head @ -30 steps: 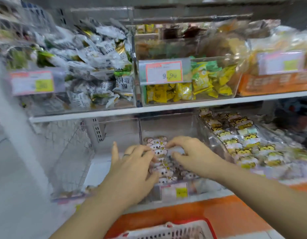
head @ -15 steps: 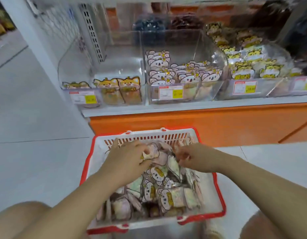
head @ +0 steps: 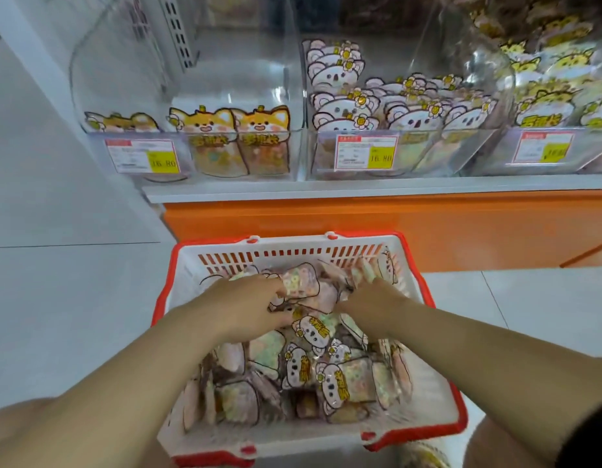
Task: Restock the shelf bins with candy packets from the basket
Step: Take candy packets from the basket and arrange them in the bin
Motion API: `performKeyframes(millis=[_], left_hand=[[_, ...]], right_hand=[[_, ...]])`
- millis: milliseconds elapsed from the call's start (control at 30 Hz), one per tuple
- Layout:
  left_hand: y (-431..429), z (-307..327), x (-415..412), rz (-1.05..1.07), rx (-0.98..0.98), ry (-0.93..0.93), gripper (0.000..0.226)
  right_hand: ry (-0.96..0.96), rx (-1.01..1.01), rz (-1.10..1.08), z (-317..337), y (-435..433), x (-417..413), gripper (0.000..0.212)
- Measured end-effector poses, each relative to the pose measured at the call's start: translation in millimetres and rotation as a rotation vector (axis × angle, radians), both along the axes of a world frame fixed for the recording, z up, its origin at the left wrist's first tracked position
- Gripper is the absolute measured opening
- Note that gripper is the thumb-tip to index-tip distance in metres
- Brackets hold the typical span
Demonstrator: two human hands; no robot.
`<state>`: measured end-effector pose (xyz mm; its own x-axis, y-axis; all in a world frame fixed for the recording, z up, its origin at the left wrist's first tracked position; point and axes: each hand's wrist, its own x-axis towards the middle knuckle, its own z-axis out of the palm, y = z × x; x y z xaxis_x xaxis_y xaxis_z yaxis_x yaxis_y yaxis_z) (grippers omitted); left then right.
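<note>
A white basket with a red rim stands on the floor below the shelf, full of koala-shaped candy packets. My left hand and my right hand are both down in the far half of the basket. Their fingers curl around a packet between them. On the lowest shelf a clear bin holds several matching koala packets. The clear bin to its left holds three fox packets along its front.
A third clear bin at the right holds yellow tiger packets. The orange shelf base stands just behind the basket. Grey floor tiles lie to the left. My knees show at the bottom corners.
My hands left the koala bin on the shelf and dropped into the basket. Since half a second ago they have gathered closer around packets at the basket's far end.
</note>
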<state>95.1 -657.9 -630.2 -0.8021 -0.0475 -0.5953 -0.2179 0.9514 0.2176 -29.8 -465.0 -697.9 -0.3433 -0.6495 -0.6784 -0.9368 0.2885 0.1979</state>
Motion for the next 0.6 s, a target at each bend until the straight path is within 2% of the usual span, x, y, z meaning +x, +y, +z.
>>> performKeyframes(millis=[100, 167, 233, 367, 467, 600], left_hand=[[-7, 1, 5, 0.023, 0.010, -0.038, 0.060], [-9, 2, 7, 0.021, 0.013, -0.049, 0.060], [-7, 2, 8, 0.007, 0.024, -0.055, 0.061], [4, -2, 11, -0.016, 0.070, -0.087, 0.059], [11, 0, 11, -0.017, 0.104, -0.136, 0.049], [23, 11, 16, -0.039, 0.353, -0.288, 0.055]], right_hand=[[0.032, -0.029, -0.023, 1, -9, -4, 0.034], [0.010, -0.091, -0.117, -2, -9, -8, 0.014], [-0.037, -0.186, -0.264, -8, -1, -13, 0.023], [-0.113, -0.398, -0.588, -19, 26, -12, 0.006], [-0.256, -0.615, -0.833, 0, 35, -13, 0.007], [-0.508, -1.020, -1.110, 57, 38, -6, 0.015]])
